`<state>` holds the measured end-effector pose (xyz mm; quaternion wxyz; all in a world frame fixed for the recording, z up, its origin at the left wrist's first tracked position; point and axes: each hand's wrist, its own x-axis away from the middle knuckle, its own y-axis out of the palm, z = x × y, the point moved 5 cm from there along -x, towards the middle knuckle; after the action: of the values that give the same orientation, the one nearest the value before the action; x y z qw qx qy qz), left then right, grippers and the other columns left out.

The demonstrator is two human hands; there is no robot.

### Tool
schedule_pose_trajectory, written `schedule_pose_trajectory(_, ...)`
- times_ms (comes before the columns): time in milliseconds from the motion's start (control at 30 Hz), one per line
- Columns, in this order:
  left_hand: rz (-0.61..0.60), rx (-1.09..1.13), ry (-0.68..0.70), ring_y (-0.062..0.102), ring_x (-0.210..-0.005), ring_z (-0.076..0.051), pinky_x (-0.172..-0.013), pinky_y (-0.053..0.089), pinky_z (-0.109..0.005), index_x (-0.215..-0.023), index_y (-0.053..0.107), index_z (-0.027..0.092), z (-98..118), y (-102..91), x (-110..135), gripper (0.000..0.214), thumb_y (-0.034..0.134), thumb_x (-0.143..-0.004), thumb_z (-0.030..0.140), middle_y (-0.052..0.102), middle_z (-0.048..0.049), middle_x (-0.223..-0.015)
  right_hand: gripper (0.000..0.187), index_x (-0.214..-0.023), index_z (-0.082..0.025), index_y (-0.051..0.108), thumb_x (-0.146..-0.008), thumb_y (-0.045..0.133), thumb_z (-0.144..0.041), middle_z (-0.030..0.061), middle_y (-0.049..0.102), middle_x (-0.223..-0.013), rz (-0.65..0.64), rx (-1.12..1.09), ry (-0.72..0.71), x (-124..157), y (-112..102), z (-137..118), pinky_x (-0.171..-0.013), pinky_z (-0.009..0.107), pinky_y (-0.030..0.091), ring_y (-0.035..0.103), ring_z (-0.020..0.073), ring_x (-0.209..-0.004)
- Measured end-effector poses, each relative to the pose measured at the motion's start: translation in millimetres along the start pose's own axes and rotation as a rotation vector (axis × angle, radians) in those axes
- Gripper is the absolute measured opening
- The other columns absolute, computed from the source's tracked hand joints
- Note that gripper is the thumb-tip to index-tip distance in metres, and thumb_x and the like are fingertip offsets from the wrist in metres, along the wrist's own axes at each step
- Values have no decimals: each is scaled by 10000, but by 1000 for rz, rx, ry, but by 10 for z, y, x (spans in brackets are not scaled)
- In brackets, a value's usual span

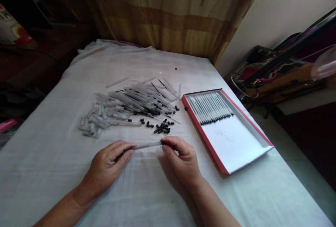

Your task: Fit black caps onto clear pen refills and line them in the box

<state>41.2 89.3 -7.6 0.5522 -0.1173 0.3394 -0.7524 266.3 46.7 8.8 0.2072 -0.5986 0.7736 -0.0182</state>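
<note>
Between my two hands stretches a clear pen barrel, nearly level just above the white cloth. My left hand is closed on its left end, with thumb and fingers pinched together. At the other end my right hand pinches a small black plug that meets the barrel; my fingertips partly cover it. Behind my hands lies a small heap of black plugs. Farther back is a pile of clear pen barrels, some with dark refills among them. Clear pen caps are heaped to the left.
At the right, a shallow red-edged box holds a row of pens with black ends along its far part. White cloth covers the table. A curtain hangs behind, and a dark metal frame stands at right.
</note>
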Motion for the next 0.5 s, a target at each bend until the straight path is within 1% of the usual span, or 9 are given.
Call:
schedule_pose_trajectory(100, -1, -14, 11, 713, -827, -222, -753, 580, -304, -951, 758, 291, -1, 3, 10, 285, 552, -881, 474, 766, -42, -904, 213, -942, -265, 755, -817, 646, -132, 45, 758, -849, -3, 78, -95, 2, -5, -72, -664, 285, 578, 701, 177, -736)
schedule_pose_trajectory(200, 0, -29, 33, 715, -823, -217, -752, 579, -297, -961, 760, 289, -4, 2, 18, 282, 548, -890, 461, 768, -37, -902, 226, -961, -271, 748, -837, 632, -122, 47, 753, -863, -21, 114, -153, 4, -8, -107, -696, 293, 582, 708, 183, -774)
schedule_pose_trajectory(267, -5, -34, 60, 717, -821, -212, -748, 577, -289, -969, 760, 287, 2, -1, 20, 271, 548, -898, 442, 768, -35, -902, 229, -970, -270, 746, -842, 630, -119, 47, 751, -872, -40, 106, -159, 3, -12, -103, -707, 288, 579, 710, 182, -794)
schedule_pose_trajectory(400, -4, -29, 118, 718, -811, -199, -734, 572, -272, -977, 756, 299, 34, -16, 18, 244, 550, -908, 408, 770, -26, -890, 196, -957, -261, 737, -850, 632, -135, 39, 748, -848, -95, 94, -143, -5, -10, -76, -680, 270, 563, 703, 174, -761)
schedule_pose_trajectory(500, -5, -27, 97, 717, -817, -201, -744, 573, -278, -972, 755, 297, 33, -21, 23, 253, 545, -908, 424, 768, -26, -894, 151, -955, -241, 712, -881, 604, -166, 40, 735, -827, -145, 135, -166, -5, 3, -84, -673, 258, 543, 690, 164, -740)
